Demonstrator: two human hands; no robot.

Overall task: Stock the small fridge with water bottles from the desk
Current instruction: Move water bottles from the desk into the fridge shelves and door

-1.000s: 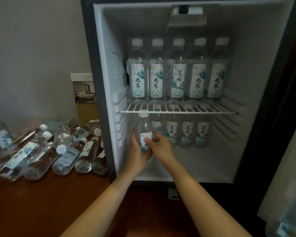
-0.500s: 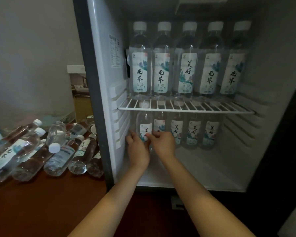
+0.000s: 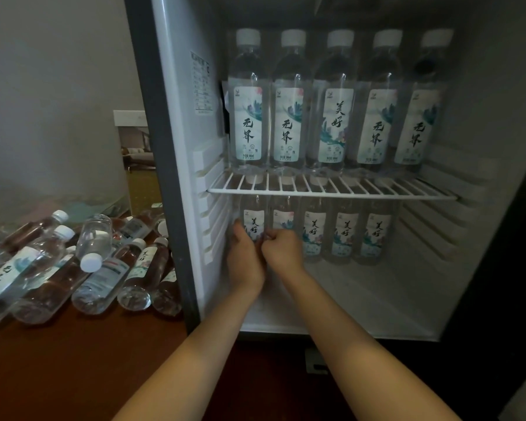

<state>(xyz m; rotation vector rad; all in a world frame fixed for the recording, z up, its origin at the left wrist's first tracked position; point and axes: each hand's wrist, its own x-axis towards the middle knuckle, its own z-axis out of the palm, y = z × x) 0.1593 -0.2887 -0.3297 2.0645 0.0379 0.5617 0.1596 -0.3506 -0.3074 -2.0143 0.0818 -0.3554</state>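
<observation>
The small fridge (image 3: 176, 165) stands open. Several labelled water bottles (image 3: 334, 98) line its wire shelf (image 3: 377, 191). Below the shelf stands another row of bottles (image 3: 343, 235). At the left end of that lower row, my left hand (image 3: 243, 256) and my right hand (image 3: 283, 249) both grip one water bottle (image 3: 253, 218), which is upright against the fridge's left wall. My fingers hide its lower half. A heap of water bottles (image 3: 101, 268) lies on the brown desk (image 3: 73, 369) left of the fridge.
The lower fridge floor (image 3: 362, 296) in front of the back row is bare white. The dark door frame (image 3: 504, 268) borders the right side. A grey wall (image 3: 52, 101) rises behind the desk.
Both hands have carried the bottle deeper under the shelf to the left end of the lower row. The view has moved closer to the fridge.
</observation>
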